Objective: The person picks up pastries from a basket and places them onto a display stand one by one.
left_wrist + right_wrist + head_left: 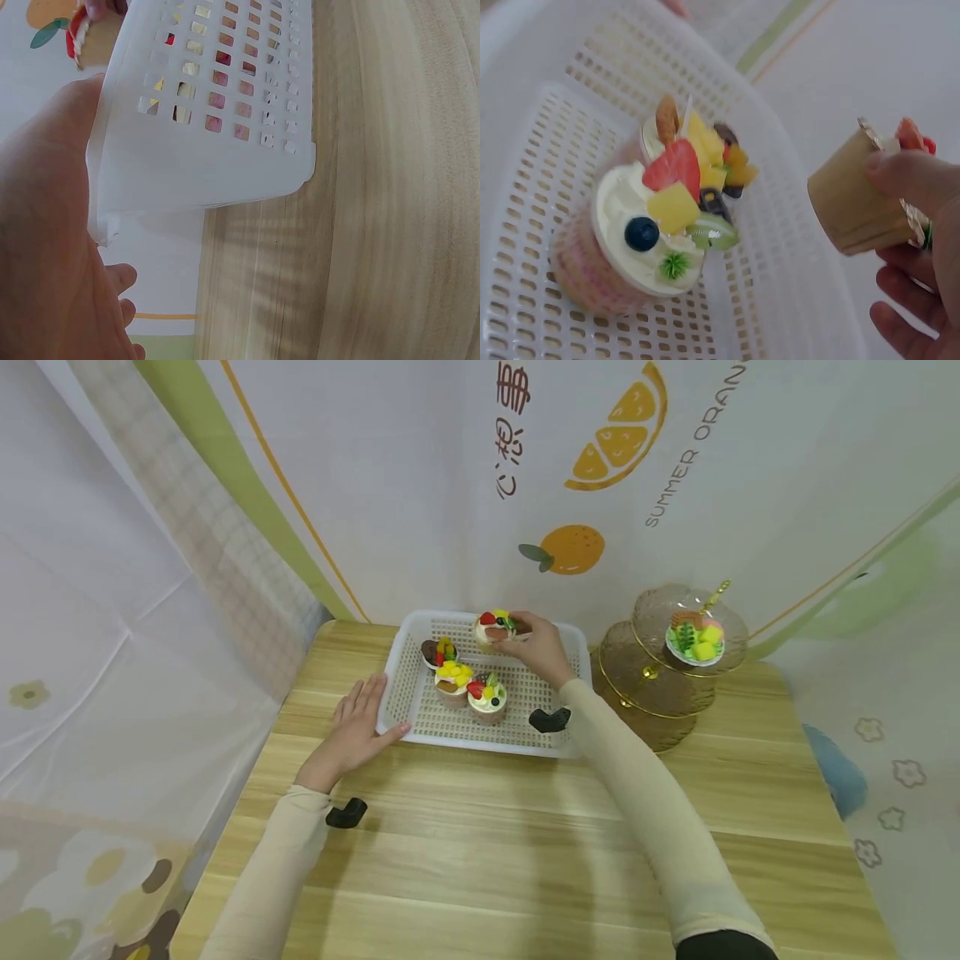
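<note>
I noted the right hand point(542, 647) pinching a raised cupcake point(855, 199), the left hand point(355, 724) spread against the basket point(480, 746); a slack pinch, I judged, could drop it.

Basket point(480, 746) left, stand point(663, 693) right

Three cupcakes point(487, 703) sit in the basket; the right hand point(542, 652) holds a fourth cupcake point(855, 196) over its rear. The left hand point(356, 727) touches its left rim. A fifth cupcake point(694, 641) tops the stand, which may touch the basket. Table point(450, 843) below, curtain point(420, 485) behind.

Left fingers point(371, 690) straight, right fingers point(911, 298) curled (pinching)
</note>
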